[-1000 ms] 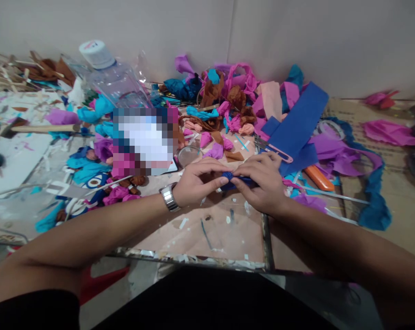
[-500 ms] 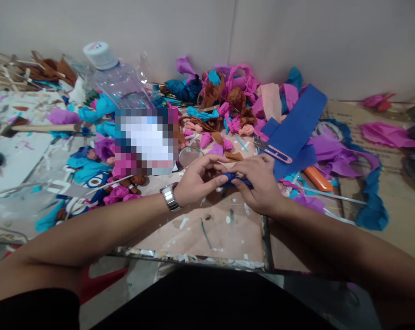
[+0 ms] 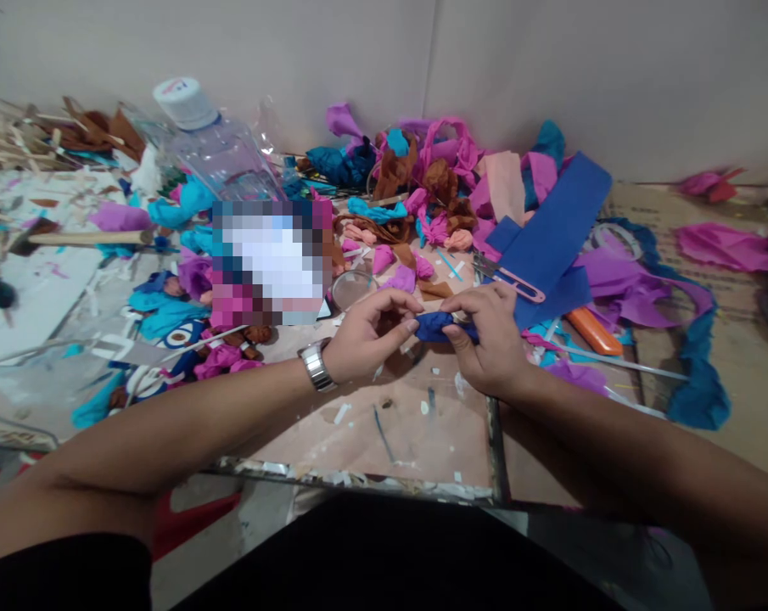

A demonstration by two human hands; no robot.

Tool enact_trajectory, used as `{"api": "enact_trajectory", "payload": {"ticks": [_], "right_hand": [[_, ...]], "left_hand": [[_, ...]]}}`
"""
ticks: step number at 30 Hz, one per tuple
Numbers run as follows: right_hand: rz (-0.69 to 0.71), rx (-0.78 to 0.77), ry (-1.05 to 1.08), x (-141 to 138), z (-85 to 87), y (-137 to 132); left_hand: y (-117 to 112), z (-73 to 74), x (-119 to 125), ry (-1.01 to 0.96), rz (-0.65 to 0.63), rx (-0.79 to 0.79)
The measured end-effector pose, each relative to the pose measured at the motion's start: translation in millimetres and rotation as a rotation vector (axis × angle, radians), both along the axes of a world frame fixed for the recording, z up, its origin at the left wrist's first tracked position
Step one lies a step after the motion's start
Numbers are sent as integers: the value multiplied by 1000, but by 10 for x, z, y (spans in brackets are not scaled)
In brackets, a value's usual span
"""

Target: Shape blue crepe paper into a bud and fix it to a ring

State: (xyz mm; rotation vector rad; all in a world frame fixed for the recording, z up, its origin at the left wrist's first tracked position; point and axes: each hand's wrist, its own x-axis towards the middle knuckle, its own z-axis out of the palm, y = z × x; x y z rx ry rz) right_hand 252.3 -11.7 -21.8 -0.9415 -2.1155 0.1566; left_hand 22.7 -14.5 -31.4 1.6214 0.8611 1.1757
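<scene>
Between my two hands is a small piece of crumpled dark blue crepe paper (image 3: 435, 325). My left hand (image 3: 374, 333), with a metal watch on its wrist, pinches the left end of this paper between thumb and fingers. On the other end, the fingers and thumb of my right hand (image 3: 487, 335) are closed, hiding part of it. Just beyond my right hand lie pink-handled thread snips (image 3: 517, 283) on a flat blue paper strip (image 3: 552, 221). An orange-handled cutter (image 3: 595, 332) rests to the right.
A clear bottle with a white cap (image 3: 185, 103) stands at the back left. Heaped pink, brown and teal paper scraps (image 3: 444, 182) line the wall. A hammer (image 3: 84, 238) lies left, purple paper (image 3: 631, 284) right. The table's front edge (image 3: 358, 484) runs close to my body.
My right hand has shifted slightly right, away from my left. More of the crumpled blue paper now shows between them. The view has moved a little.
</scene>
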Motion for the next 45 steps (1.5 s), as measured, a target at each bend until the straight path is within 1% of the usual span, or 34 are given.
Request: {"api": "enact_trajectory", "payload": {"ticks": [6,7,11,15,17,22,27,34,39,42,45], "right_hand": [[46,-10,-133,-15,36,-20],[55,-4,-145,-18,42,-25],[67,-2,-162,-24,59,-36],[62,-16,-162,-27,61,-36],[63,-20,-147,-27,61,-36],[69,-3,-74,-19,77,-42],[64,37,-60,-17,98,-46],[76,44,-53,-23,103,-40],[67,44,-29,-32,109,-50],[65,49,-16,-35,104,-49],[70,45,-14,-32,96,-45]], "left_hand": [[-1,47,-29,139,-41,177],[-5,47,-29,135,-51,169],[-14,40,-23,73,-100,54],[-13,47,-30,98,-117,60],[-11,47,-35,92,-111,57],[1,39,-42,36,-39,41],[2,42,-53,-2,-42,-19],[3,16,-71,4,-52,-15],[4,31,-65,29,-73,19],[6,34,-57,32,-64,38],[20,34,-55,35,-71,84]]}}
